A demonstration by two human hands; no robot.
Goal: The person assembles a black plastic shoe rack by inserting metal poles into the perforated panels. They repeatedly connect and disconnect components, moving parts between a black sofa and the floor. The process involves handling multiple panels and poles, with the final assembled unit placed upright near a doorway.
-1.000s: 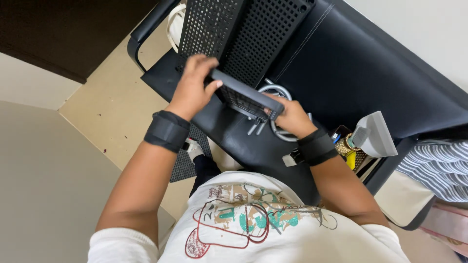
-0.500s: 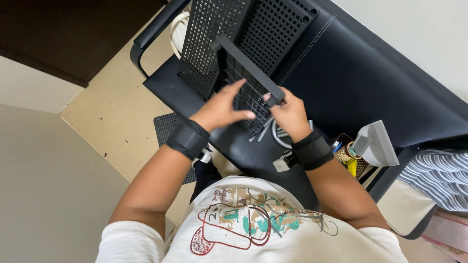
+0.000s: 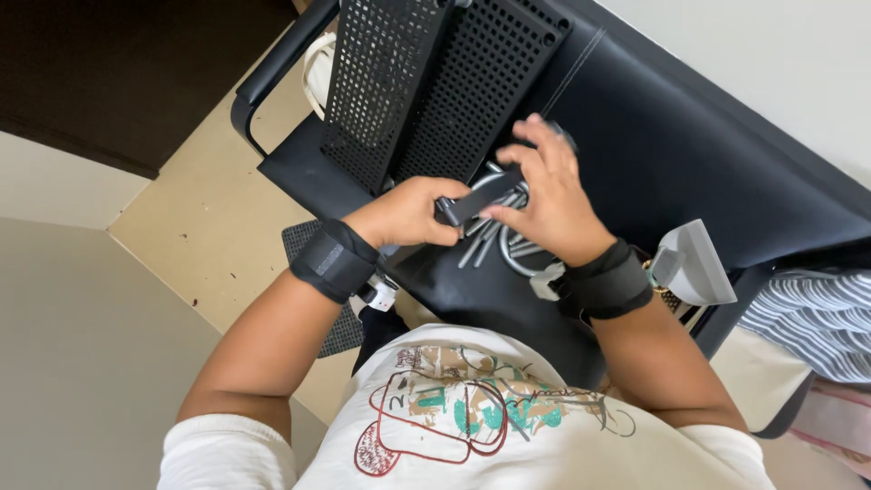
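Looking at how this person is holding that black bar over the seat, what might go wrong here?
The black bar is pinched between the left hand and the right hand, so it could slip onto the loose metal rods below and scatter them. The perforated panels leaning on the black seat might slide if bumped.

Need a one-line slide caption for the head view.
Both hands, left hand and right hand, hold a narrow black bar over metal rods on a black seat, beside perforated black panels.
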